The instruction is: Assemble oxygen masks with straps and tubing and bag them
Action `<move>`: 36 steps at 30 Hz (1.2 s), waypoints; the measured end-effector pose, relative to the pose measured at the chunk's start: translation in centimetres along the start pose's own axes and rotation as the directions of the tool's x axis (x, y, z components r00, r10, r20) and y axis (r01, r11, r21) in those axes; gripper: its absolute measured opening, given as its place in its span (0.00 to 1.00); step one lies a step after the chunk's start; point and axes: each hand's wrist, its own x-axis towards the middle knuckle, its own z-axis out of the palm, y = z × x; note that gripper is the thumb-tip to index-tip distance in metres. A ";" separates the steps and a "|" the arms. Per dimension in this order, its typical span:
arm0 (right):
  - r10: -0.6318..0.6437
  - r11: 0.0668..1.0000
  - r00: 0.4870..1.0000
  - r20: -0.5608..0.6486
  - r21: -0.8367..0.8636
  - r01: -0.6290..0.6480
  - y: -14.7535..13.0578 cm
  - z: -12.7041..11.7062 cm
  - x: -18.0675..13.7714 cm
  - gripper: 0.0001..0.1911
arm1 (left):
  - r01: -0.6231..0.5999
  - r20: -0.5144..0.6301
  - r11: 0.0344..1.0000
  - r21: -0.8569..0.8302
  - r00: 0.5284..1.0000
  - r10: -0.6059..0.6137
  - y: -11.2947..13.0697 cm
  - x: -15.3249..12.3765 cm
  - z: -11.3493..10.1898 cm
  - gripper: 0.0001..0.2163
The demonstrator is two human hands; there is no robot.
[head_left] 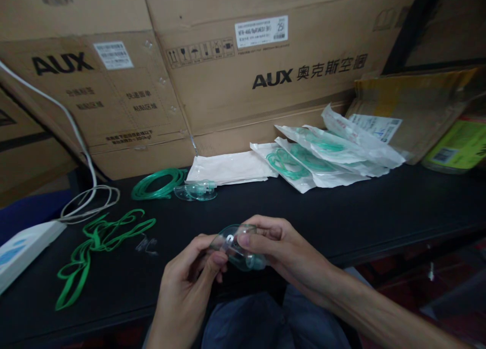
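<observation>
Just above the table's near edge, a clear greenish oxygen mask [240, 260] is between my two hands. My left hand [192, 268] pinches the mask's left side, thumb against a small pale strip [228, 242] on it. Fingers of my right hand [283, 240] close round the right side, with the thumb pressed on the clear shell. Further back lies another clear mask [196, 190], beside a coil of green tubing [159, 183]. To the left are a heap of green elastic straps [96, 237] and a few small clear pieces [146, 244].
White pouches [231, 168] lie flat at the back. Several packed pouches with green tubing [315, 154] are piled to their right. Large cardboard boxes [212, 96] stand behind the black table [334, 212]. A white power strip [28, 250] with cables occupies the left edge.
</observation>
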 end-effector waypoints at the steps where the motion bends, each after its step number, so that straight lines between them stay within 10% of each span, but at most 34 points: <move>1: -0.002 1.000 1.000 -0.004 -0.005 0.002 0.1 0.0 0.0 0.13 | -0.004 0.002 1.000 0.003 1.000 0.004 0.0 0.0 0.0 0.13; 36: -0.063 0.971 0.998 -0.025 -0.232 0.056 -0.1 -0.6 -0.1 0.13 | 0.144 0.129 0.990 0.015 0.981 -0.144 0.3 0.5 -0.3 0.16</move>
